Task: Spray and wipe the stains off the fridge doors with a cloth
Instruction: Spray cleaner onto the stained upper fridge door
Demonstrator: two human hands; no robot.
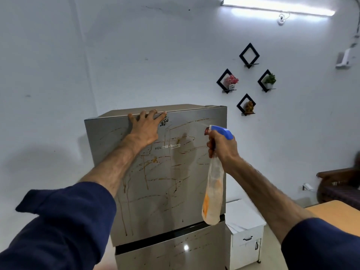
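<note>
A grey two-door fridge stands in front of me; its upper door [175, 201] is streaked with brown and orange stains [150, 162], and the lower door [175, 256] carries a few more. My left hand [145, 125] lies flat against the top of the upper door, fingertips hooked over its upper edge. My right hand [222, 147] grips the neck of a clear spray bottle [213, 193] with a blue trigger head, its nozzle aimed at the upper door's right side. No cloth is in view.
A white cabinet [246, 236] stands right of the fridge, a wooden table corner [339, 211] at lower right, a dark sofa [342, 186] beyond it. Black diamond wall shelves [248, 55] hang on the wall.
</note>
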